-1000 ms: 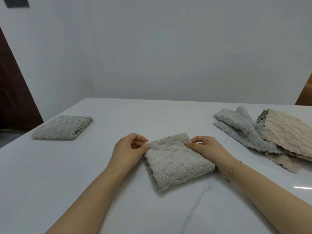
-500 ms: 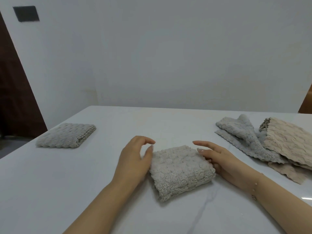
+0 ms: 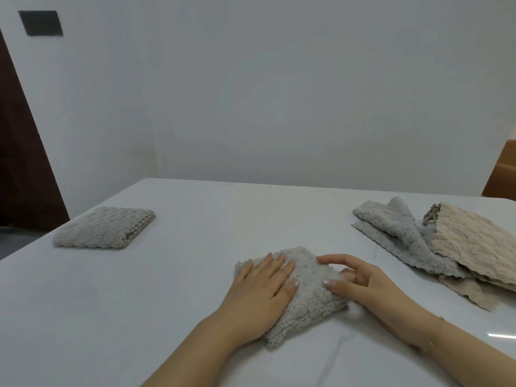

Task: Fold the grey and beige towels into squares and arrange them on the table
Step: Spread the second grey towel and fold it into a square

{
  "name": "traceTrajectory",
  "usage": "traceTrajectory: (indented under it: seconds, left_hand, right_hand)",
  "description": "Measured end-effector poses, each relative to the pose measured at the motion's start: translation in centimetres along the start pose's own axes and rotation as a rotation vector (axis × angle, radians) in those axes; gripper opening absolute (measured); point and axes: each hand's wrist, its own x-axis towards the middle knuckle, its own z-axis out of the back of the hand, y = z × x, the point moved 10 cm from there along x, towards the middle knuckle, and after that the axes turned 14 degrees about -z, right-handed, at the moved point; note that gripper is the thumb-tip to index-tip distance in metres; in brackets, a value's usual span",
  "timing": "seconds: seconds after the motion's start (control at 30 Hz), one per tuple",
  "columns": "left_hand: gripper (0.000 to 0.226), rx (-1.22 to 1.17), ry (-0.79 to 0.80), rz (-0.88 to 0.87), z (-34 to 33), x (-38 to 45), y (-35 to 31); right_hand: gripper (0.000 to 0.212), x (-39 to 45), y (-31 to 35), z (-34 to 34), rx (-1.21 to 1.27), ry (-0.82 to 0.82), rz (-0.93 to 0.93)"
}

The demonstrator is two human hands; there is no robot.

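Since the earlier frame, my left hand (image 3: 262,286) moved flat onto the folded grey towel (image 3: 304,291); right hand (image 3: 360,280) pinches its edge. Next, judged: set it beside the finished square (image 3: 103,229).

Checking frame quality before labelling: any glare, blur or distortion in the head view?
Head view: soft, even light with faint shadows; a small glare streak on the table at right; slight softness around the right hand on the folded towel; wide-angle lens tilts the wall edges at left.
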Motion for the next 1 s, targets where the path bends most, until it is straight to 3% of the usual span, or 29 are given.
traceTrajectory:
  seconds: [0.13, 0.53, 0.6, 0.7, 0.83, 0.9, 1.0]
  left_hand:
    - [0.053, -0.026, 0.013, 0.007, 0.0, -0.1, 0.2]
    - [0.076, 0.048, 0.016, -0.009, 0.2, -0.4, -0.2]
    - [0.075, 0.023, -0.06, -0.005, 0.9, -0.6, -0.5]
    - [0.064, -0.016, -0.299, -0.024, 3.1, -1.8, -1.2]
    - [0.021, -0.189, -0.708, 0.107, 6.0, -6.3, -0.4]
    - [0.014, -0.344, -0.78, 0.241, 5.7, -8.5, 0.5]
    - [0.016, -0.525, -0.764, 0.369, 4.3, -10.2, 0.7]
  right_hand:
    - [0.045, -0.8, 0.0, 0.4, -0.015, -0.033, 0.017]
    - [0.039, -1.6, -1.0, 2.2, -0.196, -0.348, 0.008]
    - [0.039, -1.6, -1.0, 2.3, -0.232, -0.373, 0.025]
    - [0.037, -1.8, -0.6, 2.7, -0.333, -0.435, 0.074]
    - [0.024, -2.7, 1.0, 3.2, -0.412, -0.488, 0.236]
    - [0.03, -3.6, 3.2, 1.9, -0.596, -0.483, 0.407]
    - [0.045, -4.0, 4.8, -1.6, -0.885, -0.373, 0.557]
